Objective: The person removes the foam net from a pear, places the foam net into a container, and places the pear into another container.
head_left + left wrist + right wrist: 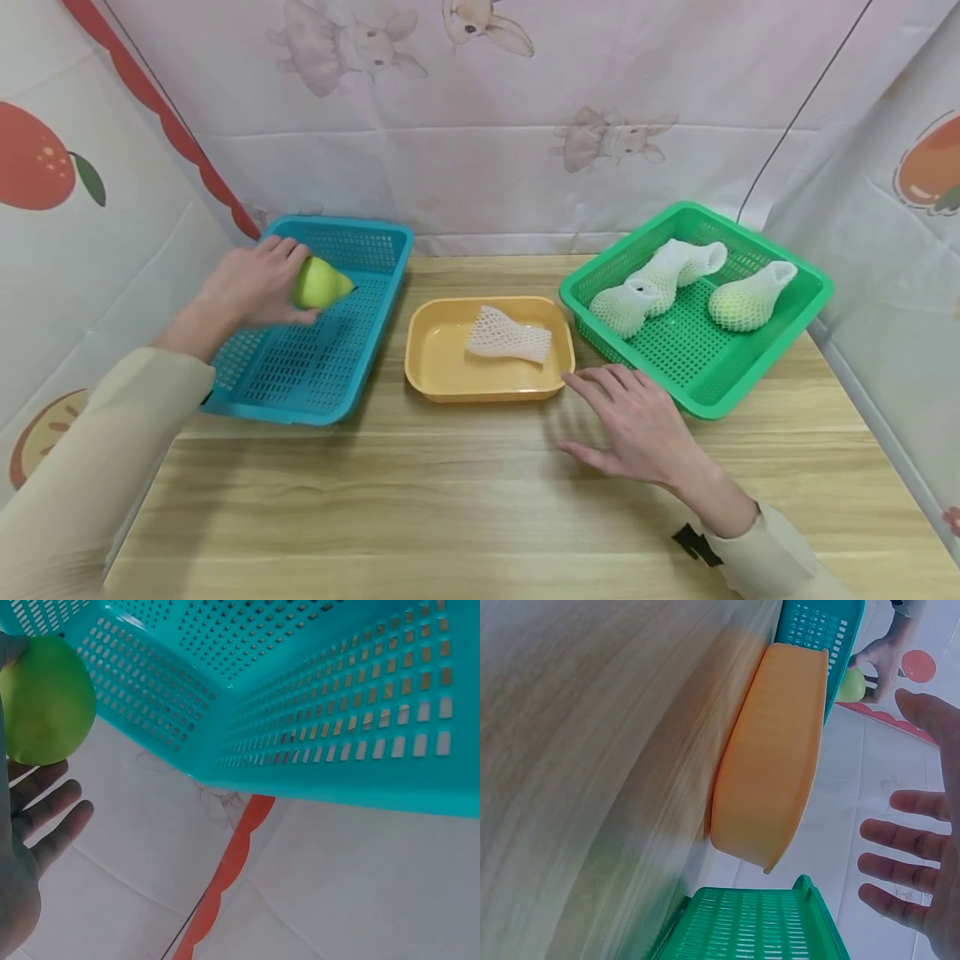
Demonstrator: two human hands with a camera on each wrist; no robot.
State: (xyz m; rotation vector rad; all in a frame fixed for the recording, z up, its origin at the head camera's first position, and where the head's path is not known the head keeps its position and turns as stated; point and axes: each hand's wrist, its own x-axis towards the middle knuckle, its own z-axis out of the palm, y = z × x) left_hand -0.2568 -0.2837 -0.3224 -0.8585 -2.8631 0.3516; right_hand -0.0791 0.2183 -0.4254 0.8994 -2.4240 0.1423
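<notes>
In the head view, a green pear (pixel 318 283) was gripped by the left hand (pixel 255 283), thumb and fingers around it, above the blue basket (pixel 296 367) at left. A strip of table (pixel 397 467) was left between that basket and the orange tray (pixel 442 358), where a foam net (pixel 506 335) was laid. The right hand (pixel 637 425) was held near the green basket (pixel 682 350) of netted fruits (pixel 742 302). In the left wrist view, some fingers were spread beside the pear. In the right wrist view, right fingers were held apart.
</notes>
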